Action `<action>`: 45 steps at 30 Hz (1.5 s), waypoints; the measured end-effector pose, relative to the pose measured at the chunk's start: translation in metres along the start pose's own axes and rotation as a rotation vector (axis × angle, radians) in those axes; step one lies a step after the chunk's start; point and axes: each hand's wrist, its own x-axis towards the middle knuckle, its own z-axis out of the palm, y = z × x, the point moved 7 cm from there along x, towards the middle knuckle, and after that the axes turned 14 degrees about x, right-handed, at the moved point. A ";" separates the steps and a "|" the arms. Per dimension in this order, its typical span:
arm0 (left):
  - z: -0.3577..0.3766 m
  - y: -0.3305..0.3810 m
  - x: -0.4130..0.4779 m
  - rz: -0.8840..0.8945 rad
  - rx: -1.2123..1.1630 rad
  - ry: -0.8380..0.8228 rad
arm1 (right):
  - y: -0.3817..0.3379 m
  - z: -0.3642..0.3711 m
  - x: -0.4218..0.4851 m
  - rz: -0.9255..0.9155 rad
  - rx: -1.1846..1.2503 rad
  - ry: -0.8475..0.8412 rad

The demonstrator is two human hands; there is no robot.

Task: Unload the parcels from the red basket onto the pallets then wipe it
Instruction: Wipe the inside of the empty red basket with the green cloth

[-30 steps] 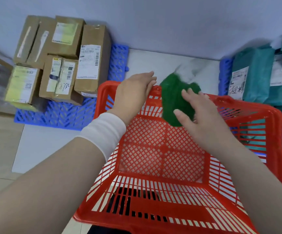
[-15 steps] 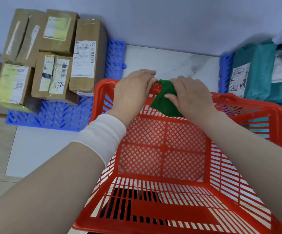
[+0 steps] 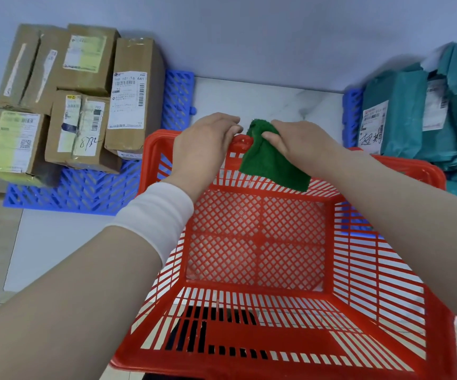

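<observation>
far rim of red plastic lattice basket [image 3: 419, 167]: taken by left hand [image 3: 202, 149], right hand [image 3: 301, 149] and green terry cloth [image 3: 271, 165] | basket mouth: open from above | left: brown cardboard boxes [image 3: 136, 58] on blue plastic pallet [image 3: 84, 190] | right: teal plastic mailers [image 3: 402, 119] | between: pale floor strip [image 3: 263, 100] passable

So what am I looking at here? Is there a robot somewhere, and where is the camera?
There is no robot: these are a person's two bare hands. The picture comes from one wide-angle camera worn on the head, looking forward and down. The left hand grips the far rim of the red basket, which has no parcels in it. The right hand pinches a green cloth at that rim, so this looks like the wiping step. On the floor, cardboard boxes sit on the left blue pallet. Teal mailer bags lie on the right blue pallet.
</observation>
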 end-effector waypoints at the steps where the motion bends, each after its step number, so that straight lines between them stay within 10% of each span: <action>1: 0.000 0.000 -0.001 -0.001 0.003 0.000 | 0.002 -0.001 -0.001 0.013 -0.030 -0.005; 24: -0.003 0.000 -0.006 -0.039 -0.010 0.069 | 0.000 -0.015 -0.042 -0.011 -0.211 0.411; 30: -0.003 0.000 -0.005 -0.035 -0.007 0.071 | 0.011 -0.009 -0.021 0.055 -0.463 0.130; 35: -0.002 0.001 -0.007 -0.050 -0.027 0.079 | 0.042 -0.033 0.003 0.243 -0.068 0.143; 45: -0.001 0.000 -0.006 -0.045 -0.022 0.094 | 0.070 -0.092 -0.114 0.360 0.903 1.161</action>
